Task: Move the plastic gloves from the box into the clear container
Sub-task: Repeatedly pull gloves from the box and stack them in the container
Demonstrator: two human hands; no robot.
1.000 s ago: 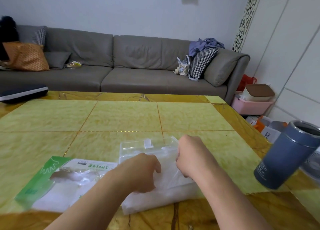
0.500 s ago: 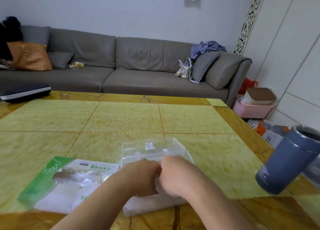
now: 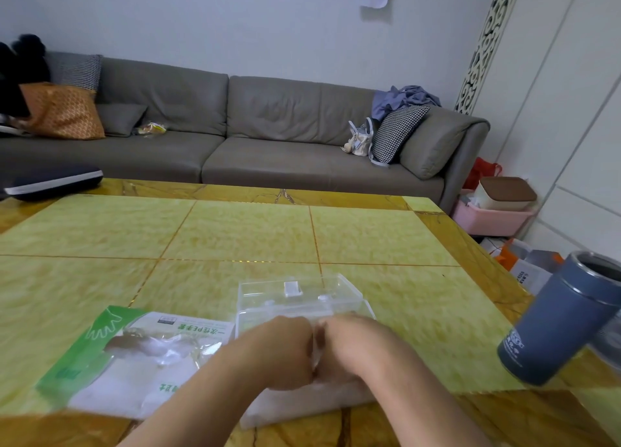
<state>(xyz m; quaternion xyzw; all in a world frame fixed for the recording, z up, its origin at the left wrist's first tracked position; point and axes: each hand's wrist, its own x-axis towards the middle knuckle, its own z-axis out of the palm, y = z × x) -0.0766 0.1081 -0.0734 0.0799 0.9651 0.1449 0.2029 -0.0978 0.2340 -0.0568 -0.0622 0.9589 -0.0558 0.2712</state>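
hands now met knuckle to knuckle, left hand [image 3: 285, 356], right hand [image 3: 349, 349], over clear container [image 3: 299, 295]

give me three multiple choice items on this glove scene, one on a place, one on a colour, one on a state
1. Where does the green and white glove packet lie?
A. left of the clear container
B. inside it
C. on the sofa

2. What colour is the tumbler at the table's right edge?
A. red
B. blue-grey
C. yellow

3. How do the hands stand?
A. spread wide apart
B. together over the container
C. both on the tumbler

Answers:
1 A: the packet lies flat beside the clear container, on its left.
2 B: its body is blue-grey.
3 B: left hand and right hand meet over the gloves.
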